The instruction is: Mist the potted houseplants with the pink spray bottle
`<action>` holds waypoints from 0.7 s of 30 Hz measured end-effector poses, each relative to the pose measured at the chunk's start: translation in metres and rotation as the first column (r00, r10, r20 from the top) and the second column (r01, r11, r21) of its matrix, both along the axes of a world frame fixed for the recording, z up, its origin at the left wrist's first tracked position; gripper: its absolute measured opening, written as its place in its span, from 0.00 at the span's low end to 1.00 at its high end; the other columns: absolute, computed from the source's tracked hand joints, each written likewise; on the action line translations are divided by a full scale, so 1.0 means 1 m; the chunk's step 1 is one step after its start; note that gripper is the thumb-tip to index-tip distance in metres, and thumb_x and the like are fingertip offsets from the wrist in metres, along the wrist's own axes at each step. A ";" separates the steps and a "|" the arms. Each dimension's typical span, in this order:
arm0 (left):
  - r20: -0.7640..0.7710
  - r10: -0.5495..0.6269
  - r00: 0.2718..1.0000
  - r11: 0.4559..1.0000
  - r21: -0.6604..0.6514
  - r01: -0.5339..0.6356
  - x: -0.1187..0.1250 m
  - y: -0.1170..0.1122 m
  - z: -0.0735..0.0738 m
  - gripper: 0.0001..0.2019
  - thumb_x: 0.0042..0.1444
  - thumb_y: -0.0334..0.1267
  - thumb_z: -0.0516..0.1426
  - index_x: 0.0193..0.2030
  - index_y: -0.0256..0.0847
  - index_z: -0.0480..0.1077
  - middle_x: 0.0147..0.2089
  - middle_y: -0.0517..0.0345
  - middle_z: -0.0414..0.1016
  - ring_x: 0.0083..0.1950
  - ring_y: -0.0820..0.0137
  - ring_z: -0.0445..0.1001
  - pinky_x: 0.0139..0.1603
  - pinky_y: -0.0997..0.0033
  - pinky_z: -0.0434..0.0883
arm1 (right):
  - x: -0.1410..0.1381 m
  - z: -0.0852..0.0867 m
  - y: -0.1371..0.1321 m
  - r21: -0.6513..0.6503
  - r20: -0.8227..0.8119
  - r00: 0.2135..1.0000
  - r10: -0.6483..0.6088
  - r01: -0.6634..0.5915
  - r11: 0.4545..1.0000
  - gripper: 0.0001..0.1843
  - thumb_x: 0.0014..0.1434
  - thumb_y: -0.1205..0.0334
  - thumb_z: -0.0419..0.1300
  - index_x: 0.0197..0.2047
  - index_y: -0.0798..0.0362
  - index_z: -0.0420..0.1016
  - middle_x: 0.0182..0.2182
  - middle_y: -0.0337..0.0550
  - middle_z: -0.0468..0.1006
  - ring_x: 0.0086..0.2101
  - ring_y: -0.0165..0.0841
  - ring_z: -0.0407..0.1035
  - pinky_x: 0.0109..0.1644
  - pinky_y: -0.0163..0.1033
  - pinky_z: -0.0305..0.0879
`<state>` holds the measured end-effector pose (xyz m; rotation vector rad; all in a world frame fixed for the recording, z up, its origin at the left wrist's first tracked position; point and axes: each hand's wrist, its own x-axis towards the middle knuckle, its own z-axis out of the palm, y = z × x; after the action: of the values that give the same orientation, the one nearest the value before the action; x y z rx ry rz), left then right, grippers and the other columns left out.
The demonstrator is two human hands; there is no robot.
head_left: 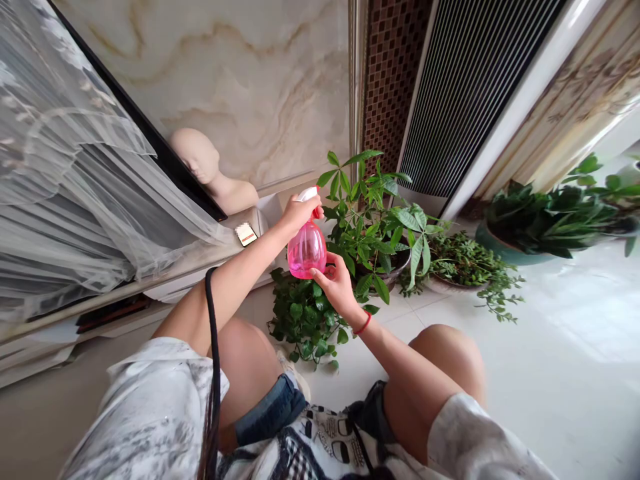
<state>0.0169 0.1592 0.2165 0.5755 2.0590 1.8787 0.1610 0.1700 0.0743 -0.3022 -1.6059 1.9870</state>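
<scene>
A pink see-through spray bottle [307, 250] with a white and red spray head is held up in front of me, tilted slightly. My left hand [301, 215] is closed around its neck and trigger. Under its base, my right hand [336, 283] supports the lower right side, thumb and fingers against the plastic. Just beyond the bottle stands a leafy potted plant [373, 230], its leaves close to the spray head. Below the bottle, a trailing green plant [307, 320] spreads near the floor.
More potted plants stand to the right: a low bushy one [465, 263] and a broad-leaved one [545, 217]. On the left, a mannequin head [200, 160] and a phone [245, 234] rest on a cabinet beside a sheer-draped screen [100, 173]. A tall striped unit [480, 93] stands behind.
</scene>
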 end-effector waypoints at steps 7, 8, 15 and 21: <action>0.030 -0.004 1.000 1.000 -0.011 0.004 0.001 -0.006 -0.009 0.08 0.55 0.33 0.62 0.34 0.42 0.64 0.22 0.61 0.75 0.26 0.72 0.73 0.37 0.69 0.72 | 0.005 -0.002 -0.005 0.016 0.035 0.999 0.020 -0.020 1.000 0.33 0.52 0.40 0.71 0.53 0.49 0.67 0.47 0.48 0.77 0.36 0.35 0.73 0.41 0.44 0.75; 0.027 -0.011 1.000 1.000 -0.013 0.012 0.004 -0.008 -0.012 0.07 0.55 0.33 0.61 0.34 0.41 0.64 0.23 0.61 0.75 0.26 0.72 0.73 0.38 0.70 0.71 | 0.006 -0.004 -0.007 0.023 0.049 0.999 0.022 -0.023 0.999 0.33 0.52 0.40 0.70 0.53 0.50 0.67 0.48 0.49 0.76 0.37 0.35 0.73 0.41 0.44 0.75; -0.324 -0.151 0.934 0.968 -0.241 0.073 0.041 -0.029 -0.044 0.16 0.62 0.39 0.58 0.22 0.41 0.68 0.23 0.59 0.71 0.25 0.74 0.68 0.31 0.73 0.64 | 0.018 -0.030 -0.024 0.127 0.184 0.983 -0.008 -0.015 0.992 0.39 0.44 0.44 0.75 0.53 0.50 0.63 0.50 0.48 0.71 0.52 0.44 0.69 0.58 0.54 0.72; -0.264 -0.213 0.941 0.957 -0.250 0.146 0.065 -0.051 -0.079 0.15 0.62 0.41 0.58 0.25 0.41 0.72 0.24 0.59 0.71 0.26 0.74 0.66 0.29 0.74 0.62 | 0.044 -0.056 -0.044 0.007 0.284 0.957 0.060 -0.065 0.998 0.40 0.43 0.44 0.76 0.52 0.49 0.62 0.47 0.46 0.74 0.47 0.42 0.72 0.52 0.51 0.75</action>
<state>0.0815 0.1077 0.1376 0.9904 2.2691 1.5014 0.2047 0.1261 0.0179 -0.5584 -1.8266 2.0497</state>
